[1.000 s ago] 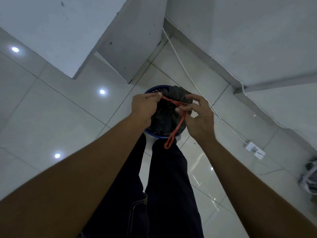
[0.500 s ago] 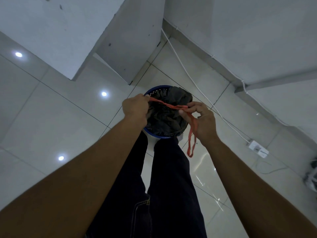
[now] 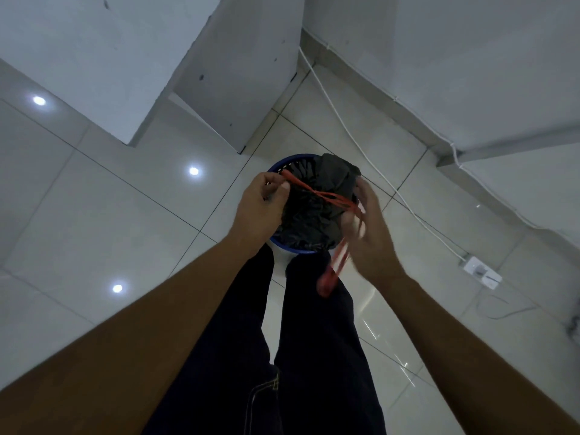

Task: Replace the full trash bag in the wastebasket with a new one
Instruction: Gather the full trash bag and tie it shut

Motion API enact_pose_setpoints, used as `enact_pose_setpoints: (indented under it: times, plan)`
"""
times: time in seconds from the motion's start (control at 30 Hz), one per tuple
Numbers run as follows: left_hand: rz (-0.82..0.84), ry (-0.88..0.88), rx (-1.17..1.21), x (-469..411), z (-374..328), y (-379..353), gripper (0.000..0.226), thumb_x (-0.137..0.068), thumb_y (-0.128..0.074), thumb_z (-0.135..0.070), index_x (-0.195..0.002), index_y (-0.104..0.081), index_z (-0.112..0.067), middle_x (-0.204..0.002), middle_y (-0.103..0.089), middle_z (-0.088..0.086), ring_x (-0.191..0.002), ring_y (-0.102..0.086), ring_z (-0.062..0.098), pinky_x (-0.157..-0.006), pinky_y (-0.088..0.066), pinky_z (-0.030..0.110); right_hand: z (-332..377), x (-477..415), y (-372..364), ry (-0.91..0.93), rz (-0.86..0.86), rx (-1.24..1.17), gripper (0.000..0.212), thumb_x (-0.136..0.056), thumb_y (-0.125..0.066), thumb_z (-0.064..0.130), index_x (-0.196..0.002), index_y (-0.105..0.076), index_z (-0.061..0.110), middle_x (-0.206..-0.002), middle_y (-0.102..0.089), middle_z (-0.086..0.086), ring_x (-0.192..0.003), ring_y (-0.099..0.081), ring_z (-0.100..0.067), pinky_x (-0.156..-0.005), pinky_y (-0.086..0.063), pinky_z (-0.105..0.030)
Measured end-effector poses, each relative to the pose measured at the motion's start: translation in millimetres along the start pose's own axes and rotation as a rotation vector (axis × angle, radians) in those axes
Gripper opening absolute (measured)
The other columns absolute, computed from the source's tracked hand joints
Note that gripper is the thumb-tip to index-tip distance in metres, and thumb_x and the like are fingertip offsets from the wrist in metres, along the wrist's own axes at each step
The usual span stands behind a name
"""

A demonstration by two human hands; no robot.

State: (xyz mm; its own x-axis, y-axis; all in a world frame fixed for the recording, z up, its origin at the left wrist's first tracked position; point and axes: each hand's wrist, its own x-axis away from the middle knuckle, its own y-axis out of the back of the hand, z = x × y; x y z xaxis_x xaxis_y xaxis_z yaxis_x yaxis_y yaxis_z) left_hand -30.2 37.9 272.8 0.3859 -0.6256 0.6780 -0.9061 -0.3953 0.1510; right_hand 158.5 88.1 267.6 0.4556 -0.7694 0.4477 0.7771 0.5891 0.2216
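A round blue wastebasket (image 3: 284,163) stands on the tiled floor in front of my feet. A black trash bag (image 3: 314,215) fills it, its top gathered. Red drawstrings (image 3: 317,193) cross over the bag. My left hand (image 3: 262,205) pinches one red end at the basket's left rim. My right hand (image 3: 368,229) is at the basket's right side, blurred, with the other red string caught among its fingers and a red loop (image 3: 328,281) hanging below it.
A white pillar corner (image 3: 219,89) rises just behind the basket. A white cable (image 3: 361,146) runs along the floor to a power strip (image 3: 481,273) at the right. My legs in dark trousers (image 3: 298,356) stand just before the basket.
My hands have pulled apart a little with the red strings stretched across the bag. The right hand has turned and its fingers have spread, and the hanging loop swings lower.
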Motion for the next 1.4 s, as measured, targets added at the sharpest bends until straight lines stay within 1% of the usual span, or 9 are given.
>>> enact_pose_setpoints:
  times: [0.13,0.2,0.37,0.5,0.63,0.83,0.97,1.17,1.4]
  plan:
    - [0.07,-0.012,-0.053,-9,7,1,0.026,-0.093,-0.06,-0.03,-0.117,-0.054,-0.023,-0.116,-0.068,0.002,-0.103,-0.066,0.013,-0.089,-0.057,0.038,-16,-21,-25,0.005,0.114,0.5,0.147,-0.049,-0.076,0.078,-0.152,0.016,0.028,-0.165,0.009,0.0,-0.152,0.003,-0.017,-0.121,-0.005,-0.048]
    - [0.138,-0.037,-0.061,-14,10,0,0.033,-0.093,-0.061,-0.025,-0.124,-0.051,-0.018,-0.116,-0.069,0.004,-0.103,-0.067,0.011,-0.087,-0.057,0.028,-26,-38,-35,-0.059,0.061,0.482,0.15,-0.045,-0.077,0.077,-0.152,0.015,0.027,-0.164,0.003,0.006,-0.15,0.0,-0.012,-0.121,-0.002,-0.048]
    - [0.225,-0.153,-0.207,-29,27,2,0.041,-0.087,-0.067,-0.036,-0.126,-0.054,-0.029,-0.113,-0.067,-0.009,-0.107,-0.061,-0.001,-0.089,-0.049,0.015,-48,-75,-46,-0.145,0.144,0.193,0.071,-0.067,-0.077,0.053,-0.128,-0.06,0.02,-0.124,-0.066,-0.001,-0.114,-0.062,-0.014,-0.102,-0.048,-0.045]
    - [0.135,-0.282,-0.392,-39,38,-2,0.041,-0.076,-0.074,-0.048,-0.112,-0.054,-0.046,-0.13,-0.034,-0.001,-0.122,-0.039,0.004,-0.091,-0.031,0.0,-62,-83,-41,-0.203,0.03,0.143,0.05,-0.069,-0.071,0.038,-0.109,-0.064,0.01,-0.102,-0.069,-0.004,-0.096,-0.064,-0.019,-0.092,-0.053,-0.041]
    - [0.279,-0.259,-0.3,-58,43,-12,0.048,-0.081,-0.073,-0.039,-0.119,-0.048,-0.023,-0.131,-0.047,-0.004,-0.118,-0.046,-0.01,-0.103,-0.044,0.02,-68,-87,-48,-0.117,0.029,0.2,0.07,-0.066,-0.071,0.036,-0.132,-0.047,0.036,-0.133,-0.047,0.004,-0.127,-0.042,-0.013,-0.115,-0.024,-0.038]
    - [0.152,-0.103,-0.307,-92,62,-28,0.047,-0.092,-0.057,-0.042,-0.134,-0.044,-0.024,-0.123,-0.06,-0.004,-0.115,-0.058,0.015,-0.098,-0.049,0.037,-84,-95,-63,-0.047,0.124,0.05,0.091,-0.063,-0.091,0.028,-0.133,-0.033,0.029,-0.132,-0.049,0.007,-0.116,-0.053,-0.002,-0.096,-0.041,-0.007]
    - [0.038,-0.037,-0.262,-101,70,-24,0.037,-0.097,-0.053,-0.027,-0.131,-0.039,-0.023,-0.113,-0.059,-0.005,-0.107,-0.06,0.016,-0.079,-0.047,0.022,-93,-94,-66,-0.071,-0.006,0.136,0.112,-0.063,-0.089,0.043,-0.147,-0.018,0.027,-0.141,-0.037,-0.002,-0.127,-0.041,-0.008,-0.109,-0.037,-0.026]
    - [0.012,-0.009,-0.113,-110,70,-18,0.058,-0.092,-0.051,-0.039,-0.144,-0.026,-0.041,-0.137,-0.052,-0.004,-0.121,-0.054,0.014,-0.102,-0.046,0.043,-86,-72,-60,0.2,-0.186,0.713,0.097,-0.07,-0.052,0.082,-0.144,-0.042,0.021,-0.154,-0.035,-0.001,-0.145,-0.025,-0.021,-0.114,-0.016,-0.047]
    - [0.051,0.12,-0.036,-113,60,-20,0.035,-0.093,-0.051,-0.013,-0.109,-0.065,-0.041,-0.108,-0.069,-0.008,-0.102,-0.064,0.012,-0.094,-0.052,0.037,-84,-81,-82,0.013,0.057,0.175,0.148,-0.055,-0.09,0.051,-0.151,0.02,0.029,-0.158,0.033,0.0,-0.146,0.027,-0.005,-0.121,-0.007,-0.033]
